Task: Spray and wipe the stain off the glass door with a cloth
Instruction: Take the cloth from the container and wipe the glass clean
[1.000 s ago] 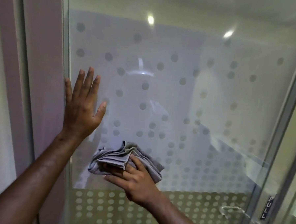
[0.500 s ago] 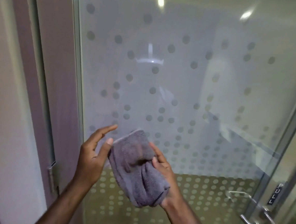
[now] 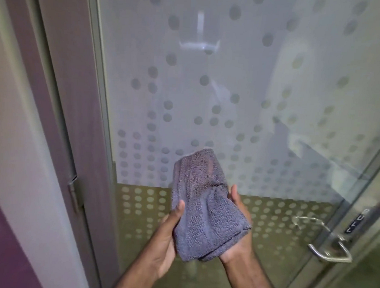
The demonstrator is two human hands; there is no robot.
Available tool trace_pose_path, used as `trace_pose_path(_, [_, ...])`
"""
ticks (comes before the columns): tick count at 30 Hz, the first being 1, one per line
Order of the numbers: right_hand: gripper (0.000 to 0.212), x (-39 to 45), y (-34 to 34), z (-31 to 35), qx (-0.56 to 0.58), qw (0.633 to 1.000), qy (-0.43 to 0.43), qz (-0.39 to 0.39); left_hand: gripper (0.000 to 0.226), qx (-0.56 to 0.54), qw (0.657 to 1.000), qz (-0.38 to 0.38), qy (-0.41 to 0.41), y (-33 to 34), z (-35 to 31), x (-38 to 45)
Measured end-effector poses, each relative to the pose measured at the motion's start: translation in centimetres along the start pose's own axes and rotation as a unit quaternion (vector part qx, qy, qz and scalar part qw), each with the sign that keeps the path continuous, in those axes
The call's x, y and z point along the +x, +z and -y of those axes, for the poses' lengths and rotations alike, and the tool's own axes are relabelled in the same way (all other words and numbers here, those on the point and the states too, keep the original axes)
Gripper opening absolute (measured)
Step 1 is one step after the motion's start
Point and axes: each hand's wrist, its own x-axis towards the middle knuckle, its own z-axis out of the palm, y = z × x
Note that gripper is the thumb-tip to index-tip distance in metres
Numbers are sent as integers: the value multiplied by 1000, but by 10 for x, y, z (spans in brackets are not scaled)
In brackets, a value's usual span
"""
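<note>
Now, cloth [image 3: 205, 207]: grey, bunched, lower centre of frame, before the glass door [image 3: 242, 91].
Left hand [image 3: 165, 239]: grips cloth's left edge.
Right hand [image 3: 238, 232]: cups cloth from beneath.

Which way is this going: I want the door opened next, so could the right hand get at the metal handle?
Probably yes. The door handle sits low right with nothing in front of it, near the right hand. But that hand and the left hand both hold the grey cloth, so it must let go first.

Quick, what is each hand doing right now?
Left hand: holding the grey cloth, thumb on its edge.
Right hand: holding the same cloth from underneath.
</note>
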Motion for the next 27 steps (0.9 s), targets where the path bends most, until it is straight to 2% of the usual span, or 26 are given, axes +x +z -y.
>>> trace_pose_path(3, [92,-8,-7,0,-7,1000,-17,5,62,3,998,-50,25,-8,5,4])
trace_pose_path(4, [93,-8,-11,0,-19,999,-43,5,59,15,998,-55,33,-9,6,5])
trace_pose_path(5, [84,-9,-16,1,-46,996,-72,3,58,25,997,-61,36,-10,7,5])
trace_pose_path(7, [61,-16,-22,3,-160,982,-102,-15,57,42,995,-80,44,-12,9,5])
trace_pose_path(8, [56,-17,-26,5,-229,967,-106,-33,57,54,993,-90,53,-14,10,6])
trace_pose_path(10, [52,-21,-33,9,-348,930,-97,-66,60,80,989,-103,73,-16,10,5])
trace_pose_path(12, [55,-25,-39,9,-410,904,-79,-93,66,101,985,-112,82,-18,6,5])
trace_pose_path(15, [55,-26,-47,10,-415,899,-92,-107,77,82,986,-96,104,-19,1,2])
trace_pose_path(18, [55,-29,-53,18,-344,928,-131,-57,84,33,989,-39,136,-25,-1,0])
trace_pose_path(20, [47,-27,-55,18,-332,933,-119,-72,77,9,995,-14,101,-31,4,4])
trace_pose_path(24, [23,-28,-67,6,-357,917,-4,-180,54,-9,992,-42,-115,-46,24,4])
trace_pose_path(27, [21,-36,-75,0,-305,932,45,-193,43,-5,984,-67,-167,-65,43,2])
